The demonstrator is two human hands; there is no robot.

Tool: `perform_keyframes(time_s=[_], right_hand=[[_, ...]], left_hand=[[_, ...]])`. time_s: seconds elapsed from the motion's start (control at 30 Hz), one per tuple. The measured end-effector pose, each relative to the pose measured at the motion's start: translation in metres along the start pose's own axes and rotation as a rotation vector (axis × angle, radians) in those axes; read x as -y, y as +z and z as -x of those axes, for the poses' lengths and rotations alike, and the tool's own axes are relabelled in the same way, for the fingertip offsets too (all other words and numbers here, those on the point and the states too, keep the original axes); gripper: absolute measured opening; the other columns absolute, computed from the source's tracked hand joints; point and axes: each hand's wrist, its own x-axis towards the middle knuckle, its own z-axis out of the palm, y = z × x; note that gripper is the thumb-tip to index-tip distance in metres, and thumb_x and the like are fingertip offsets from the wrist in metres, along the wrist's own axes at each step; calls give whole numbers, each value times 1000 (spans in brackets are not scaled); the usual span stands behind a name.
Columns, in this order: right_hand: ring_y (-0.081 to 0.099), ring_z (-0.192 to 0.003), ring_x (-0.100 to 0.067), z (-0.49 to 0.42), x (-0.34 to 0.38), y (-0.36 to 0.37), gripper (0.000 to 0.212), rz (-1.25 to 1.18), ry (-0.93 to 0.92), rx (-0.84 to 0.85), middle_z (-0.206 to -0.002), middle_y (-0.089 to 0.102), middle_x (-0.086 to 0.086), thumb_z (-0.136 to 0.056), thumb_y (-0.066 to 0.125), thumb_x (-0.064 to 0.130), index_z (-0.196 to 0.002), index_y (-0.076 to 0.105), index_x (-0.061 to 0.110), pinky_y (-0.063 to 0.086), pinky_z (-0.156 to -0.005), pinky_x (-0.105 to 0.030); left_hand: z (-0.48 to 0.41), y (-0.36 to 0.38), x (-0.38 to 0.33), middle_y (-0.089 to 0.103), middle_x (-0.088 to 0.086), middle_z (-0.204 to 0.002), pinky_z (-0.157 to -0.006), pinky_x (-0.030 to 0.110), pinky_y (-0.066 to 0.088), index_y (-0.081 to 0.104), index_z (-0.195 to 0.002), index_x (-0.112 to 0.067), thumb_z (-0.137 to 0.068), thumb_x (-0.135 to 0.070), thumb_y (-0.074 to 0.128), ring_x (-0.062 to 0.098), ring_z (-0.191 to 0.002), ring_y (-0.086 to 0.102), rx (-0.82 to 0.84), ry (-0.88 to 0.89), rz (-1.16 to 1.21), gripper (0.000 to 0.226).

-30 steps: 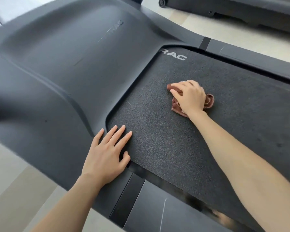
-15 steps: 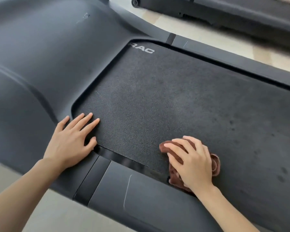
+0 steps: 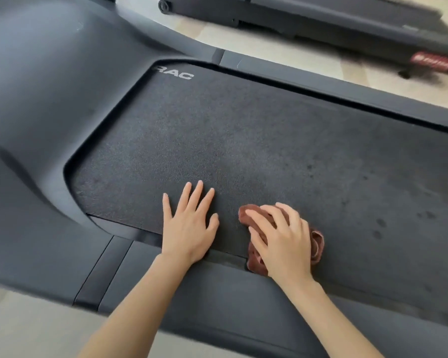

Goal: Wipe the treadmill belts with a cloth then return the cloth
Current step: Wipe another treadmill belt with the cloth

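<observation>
Right hand [image 3: 282, 241] on one cloth [image 3: 317, 245], left hand [image 3: 189, 228] on belt [image 3: 243, 138]

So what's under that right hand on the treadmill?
A crumpled reddish-brown cloth, held against the treadmill belt by the right hand. Its edges poke out around the hand; its middle, and the belt beneath, are covered.

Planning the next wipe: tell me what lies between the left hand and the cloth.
Only a narrow strip of bare belt separates the left hand from the cloth under the right hand; nothing rests there. The head view shows it.
</observation>
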Motion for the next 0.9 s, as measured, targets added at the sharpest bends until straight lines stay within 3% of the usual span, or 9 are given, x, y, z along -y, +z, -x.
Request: perform_keyframes(time_s=[0.1,0.27,0.43,0.67,0.77,0.9], right_hand=[[54,-113,-28,14,-9,-4,27,46,47,-25,-115,63,6,-88,49,37,-109,67,32,45,-86,-42],[56,-107,-27,-35,-3,13,24,47,-27,-14,-109,64,5,-87,49,35,-103,68,33,42,-86,-41],[54,-106,-27,-125,0,46,22,-18,-40,25,-107,63,5,-88,51,37,-103,67,34,41,-83,-41],[41,-115,-25,-249,-3,97,30,52,-4,192,-123,55,3,-98,38,41,-119,59,35,34,-89,-37],[41,-118,-25,-231,-8,88,30,45,-1,175,-124,54,2,-97,40,39,-119,58,34,34,-89,-38],[47,-116,-27,-142,-25,45,27,4,20,167,-120,59,0,-92,49,36,-114,63,31,39,-86,-41]], left_hand=[[-18,4,4,6,-13,-157,-115,46,-9,13,-147,-40,-96,-44,26,11,-144,-6,-53,3,-41,52],[-27,1,7,19,-10,-155,-116,46,-1,26,-145,-39,-90,-47,18,14,-145,7,-70,21,-62,56],[-27,1,5,29,-6,-152,-116,50,7,36,-142,-35,-89,-44,24,18,-144,16,-81,26,-55,55],[-27,-2,5,31,-7,-152,-115,50,12,37,-141,-37,-88,-45,28,17,-143,18,-52,12,-52,54],[-27,-2,5,28,-7,-153,-116,49,9,35,-142,-38,-89,-46,25,16,-144,16,-42,9,-59,55],[-25,-3,5,27,-6,-153,-116,49,7,34,-142,-37,-88,-47,22,16,-144,14,-42,16,-50,56]])
